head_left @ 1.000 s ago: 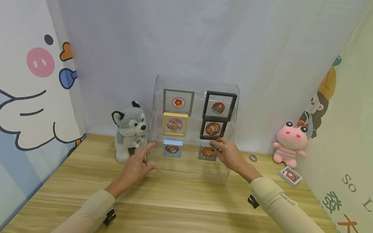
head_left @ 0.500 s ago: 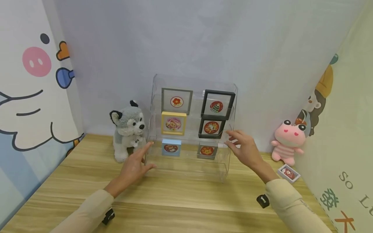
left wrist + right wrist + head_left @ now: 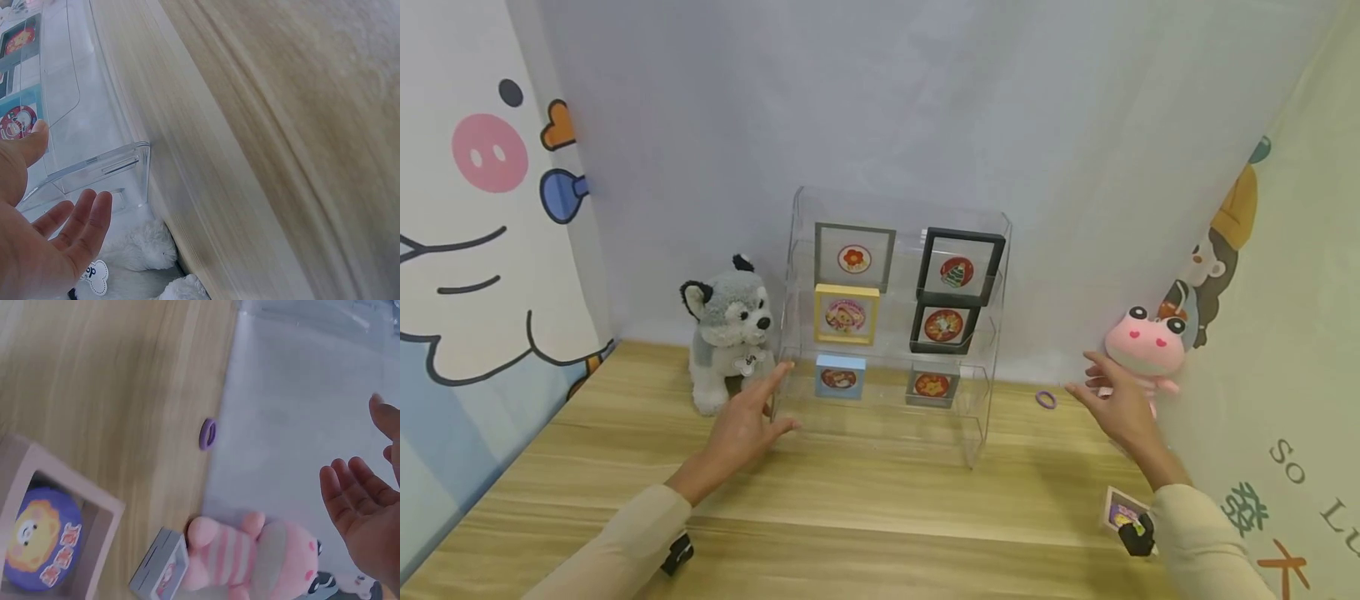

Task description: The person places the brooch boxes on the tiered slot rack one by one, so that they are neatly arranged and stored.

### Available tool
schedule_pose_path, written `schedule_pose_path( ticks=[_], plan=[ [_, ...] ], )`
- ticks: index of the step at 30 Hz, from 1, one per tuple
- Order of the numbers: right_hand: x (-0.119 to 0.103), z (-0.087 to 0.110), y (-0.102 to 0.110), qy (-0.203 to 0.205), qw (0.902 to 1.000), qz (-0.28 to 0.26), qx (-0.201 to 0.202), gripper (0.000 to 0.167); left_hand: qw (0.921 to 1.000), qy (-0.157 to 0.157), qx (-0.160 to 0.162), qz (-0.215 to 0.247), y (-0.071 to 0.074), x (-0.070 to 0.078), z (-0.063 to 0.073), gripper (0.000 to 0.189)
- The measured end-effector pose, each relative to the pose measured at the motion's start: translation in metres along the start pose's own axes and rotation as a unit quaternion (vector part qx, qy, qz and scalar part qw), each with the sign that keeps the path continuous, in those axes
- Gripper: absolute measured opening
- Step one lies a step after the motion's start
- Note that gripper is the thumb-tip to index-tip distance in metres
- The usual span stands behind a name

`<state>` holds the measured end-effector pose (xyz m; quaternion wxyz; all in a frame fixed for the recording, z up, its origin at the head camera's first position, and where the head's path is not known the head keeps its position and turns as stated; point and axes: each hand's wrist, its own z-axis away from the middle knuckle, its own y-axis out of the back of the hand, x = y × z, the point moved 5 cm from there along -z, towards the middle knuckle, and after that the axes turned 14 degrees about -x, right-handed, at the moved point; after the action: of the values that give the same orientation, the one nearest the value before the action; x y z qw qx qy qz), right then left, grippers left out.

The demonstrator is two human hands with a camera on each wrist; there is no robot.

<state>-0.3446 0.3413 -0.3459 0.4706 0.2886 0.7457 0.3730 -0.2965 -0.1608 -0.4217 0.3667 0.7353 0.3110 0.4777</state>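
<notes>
A clear acrylic tiered rack stands against the back wall. On its top tier are a grey frame with a flower and a black frame with a tree. Below sit a yellow frame and a smaller black frame; the lowest pair is a blue frame and a grey frame. My left hand is at the rack's left side, fingers spread; whether it touches is unclear. My right hand, holding nothing, hovers right of the rack, before the pink plush toy.
A husky plush sits left of the rack. A purple ring lies to its right. On the table's right are a lion-picture frame, partly behind the right wrist strap in the head view, and a small grey frame.
My right hand has left the lower grey frame on the rack and moved right, to in front of the pink plush. My left hand has stayed at the rack's left side.
</notes>
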Motion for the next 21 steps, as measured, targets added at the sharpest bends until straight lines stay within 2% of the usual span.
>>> schedule_pose_path(
  ticks=[5,9,15,21],
  plan=[
    [0.037,0.013,0.006,-0.031,0.9994,0.014,-0.007,0.058,1.0,0.006,-0.002,-0.001,0.001,-0.001,0.001,0.09],
    [0.059,0.023,0.009,-0.078,0.9953,0.024,-0.052,0.059,0.9999,0.01,-0.007,0.002,0.0,-0.001,0.001,0.089],
    [0.085,0.032,0.013,-0.155,0.9756,0.037,-0.151,0.063,1.0,0.004,-0.005,0.001,0.001,-0.001,0.001,0.089],
    [0.109,0.04,0.017,-0.189,0.9586,0.049,-0.207,0.064,1.0,-0.002,0.002,0.002,0.002,-0.001,0.0,0.088]
  ],
)
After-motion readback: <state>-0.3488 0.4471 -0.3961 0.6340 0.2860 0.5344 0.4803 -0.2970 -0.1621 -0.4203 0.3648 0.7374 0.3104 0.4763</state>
